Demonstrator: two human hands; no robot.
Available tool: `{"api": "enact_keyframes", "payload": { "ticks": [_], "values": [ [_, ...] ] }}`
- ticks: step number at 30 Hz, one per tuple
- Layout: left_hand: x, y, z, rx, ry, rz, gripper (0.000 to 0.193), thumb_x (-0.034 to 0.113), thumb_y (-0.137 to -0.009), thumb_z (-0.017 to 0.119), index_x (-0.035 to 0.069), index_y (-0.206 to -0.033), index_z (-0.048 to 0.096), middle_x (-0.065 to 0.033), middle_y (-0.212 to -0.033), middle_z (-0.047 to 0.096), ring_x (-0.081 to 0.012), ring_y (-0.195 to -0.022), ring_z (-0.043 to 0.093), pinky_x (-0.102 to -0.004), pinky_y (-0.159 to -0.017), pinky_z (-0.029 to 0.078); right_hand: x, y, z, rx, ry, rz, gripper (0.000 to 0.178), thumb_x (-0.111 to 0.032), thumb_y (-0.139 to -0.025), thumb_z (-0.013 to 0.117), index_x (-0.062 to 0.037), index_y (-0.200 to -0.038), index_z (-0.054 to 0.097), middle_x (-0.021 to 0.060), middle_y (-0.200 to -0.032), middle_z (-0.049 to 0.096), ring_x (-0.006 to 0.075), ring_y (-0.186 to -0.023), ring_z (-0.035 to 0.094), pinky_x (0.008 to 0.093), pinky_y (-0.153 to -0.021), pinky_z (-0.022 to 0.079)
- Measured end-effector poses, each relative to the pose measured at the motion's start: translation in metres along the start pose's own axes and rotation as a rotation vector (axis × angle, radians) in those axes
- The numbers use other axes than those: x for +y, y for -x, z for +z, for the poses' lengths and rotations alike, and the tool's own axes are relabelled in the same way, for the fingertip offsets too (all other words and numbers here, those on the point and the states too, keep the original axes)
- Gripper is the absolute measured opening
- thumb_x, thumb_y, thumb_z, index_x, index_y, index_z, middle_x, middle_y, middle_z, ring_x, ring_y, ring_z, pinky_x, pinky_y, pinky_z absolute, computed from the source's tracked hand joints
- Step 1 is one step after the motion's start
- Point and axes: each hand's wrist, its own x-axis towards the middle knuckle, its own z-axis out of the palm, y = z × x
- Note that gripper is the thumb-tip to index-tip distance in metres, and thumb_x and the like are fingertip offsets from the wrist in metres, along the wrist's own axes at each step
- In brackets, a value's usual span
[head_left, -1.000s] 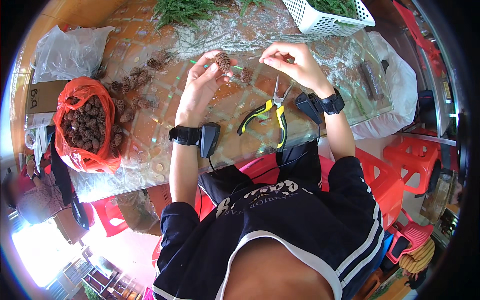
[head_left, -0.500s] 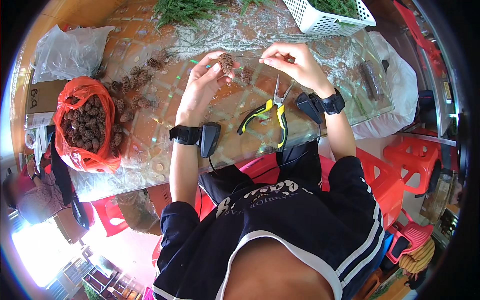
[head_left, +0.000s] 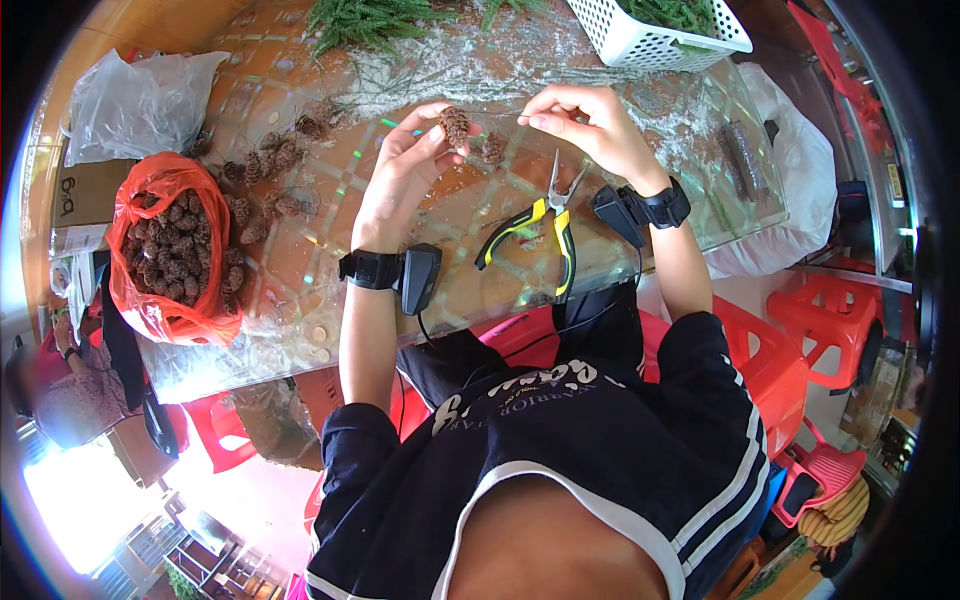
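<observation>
My left hand (head_left: 413, 155) pinches a brown pine cone (head_left: 454, 127) between thumb and fingers, above the table. To its right, my right hand (head_left: 583, 123) has thumb and forefinger pressed together on a thin wire (head_left: 522, 117), of which only a short bit shows clearly. Whether the wire reaches the cone I cannot make out. Another pine cone (head_left: 493, 149) lies on the table between the two hands. Pliers with yellow and black handles (head_left: 563, 245) rest below my right hand, jaws apart and pointing away from me.
A red plastic bag (head_left: 225, 320) full of pine cones stands at the left, with loose cones (head_left: 287, 155) beside it. Green sprigs (head_left: 370, 22) and a white perforated basket (head_left: 660, 52) lie at the far side. White powder covers part of the glass-topped table (head_left: 380, 300).
The wire, earlier seen stretching between the cone and my right hand, now shows only near my right fingertips. The cone has turned slightly in my left hand.
</observation>
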Motion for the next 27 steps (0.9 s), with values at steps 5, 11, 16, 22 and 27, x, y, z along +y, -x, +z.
{"api": "enact_keyframes", "payload": {
  "ticks": [5,11,16,22,27],
  "values": [
    [-0.0002,0.0000,-0.0014,-0.004,0.021,-0.002,0.027,0.016,-0.086,0.054,0.004,-0.110,0.050,-0.0170,-0.099,0.059,-0.0143,-0.081,0.056,-0.0270,-0.074,0.045,0.0005,0.0006,-0.0015,-0.017,0.018,0.057,0.011,-0.008,-0.082,0.057,-0.0006,-0.087,0.062,-0.0013,-0.074,0.060,0.0011,-0.060,0.045,0.0167,-0.055,0.033],
    [-0.0022,-0.0001,-0.0042,0.005,0.023,0.006,0.028,0.017,-0.085,0.055,0.004,-0.109,0.050,-0.0146,-0.096,0.059,-0.0142,-0.079,0.055,-0.0273,-0.074,0.045,-0.0020,0.0004,-0.0004,0.009,0.009,0.033,0.010,-0.008,-0.082,0.057,-0.0006,-0.087,0.062,-0.0014,-0.074,0.060,0.0012,-0.061,0.045,0.0169,-0.055,0.033],
    [-0.0016,0.0005,-0.0034,-0.006,0.053,0.013,0.028,0.017,-0.085,0.056,0.004,-0.108,0.050,-0.0114,-0.092,0.059,-0.0135,-0.076,0.054,-0.0275,-0.073,0.044,-0.0030,0.0005,-0.0001,-0.004,0.015,0.048,0.010,-0.009,-0.082,0.057,-0.0009,-0.087,0.062,-0.0015,-0.073,0.060,0.0011,-0.060,0.045,0.0169,-0.054,0.033],
    [-0.0017,-0.0003,-0.0045,-0.044,0.032,-0.004,0.027,0.018,-0.084,0.058,0.003,-0.106,0.050,-0.0083,-0.087,0.056,-0.0126,-0.073,0.051,-0.0266,-0.072,0.043,-0.0017,0.0009,0.0027,-0.014,0.061,0.051,0.011,-0.010,-0.083,0.057,-0.0016,-0.087,0.062,-0.0013,-0.073,0.060,0.0011,-0.060,0.045,0.0169,-0.054,0.033],
    [-0.0016,-0.0009,-0.0068,-0.106,0.052,0.007,0.024,0.018,-0.083,0.059,0.003,-0.100,0.051,-0.0068,-0.084,0.055,-0.0126,-0.071,0.048,-0.0256,-0.068,0.041,-0.0077,-0.0003,0.0017,-0.062,0.090,0.117,0.011,-0.010,-0.083,0.057,-0.0015,-0.088,0.062,-0.0004,-0.075,0.061,0.0016,-0.062,0.047,0.0170,-0.056,0.035]
  ]
}}
